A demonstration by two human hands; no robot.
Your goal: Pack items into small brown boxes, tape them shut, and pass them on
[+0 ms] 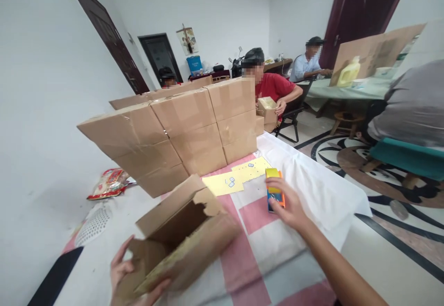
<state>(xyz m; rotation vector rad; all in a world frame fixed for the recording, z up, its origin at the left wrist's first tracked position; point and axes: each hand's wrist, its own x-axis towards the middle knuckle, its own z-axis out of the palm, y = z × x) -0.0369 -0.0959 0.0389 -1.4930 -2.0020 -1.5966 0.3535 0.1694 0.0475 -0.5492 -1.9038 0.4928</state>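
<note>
An open cardboard box [211,232] lies tilted toward me at the lower left, its flaps up and one edge torn. My left hand [122,269] is closed around its near left end, the thumb and fingers on either side of the cardboard. On the right, my right hand [289,204] has its fingers round a tape dispenser [275,196] in orange and blue, with a yellow roll of tape. Beyond the box, yellow sheets [225,182] with small printed drawings lie flat on the checked cloth [256,216].
Stacked cardboard boxes [187,132] form a wall across the table's far side. A red-and-white packet [108,183] lies at the left. Behind the wall, a person in a red shirt [277,86] holds a small box [268,107]. Other people sit farther back and at the right.
</note>
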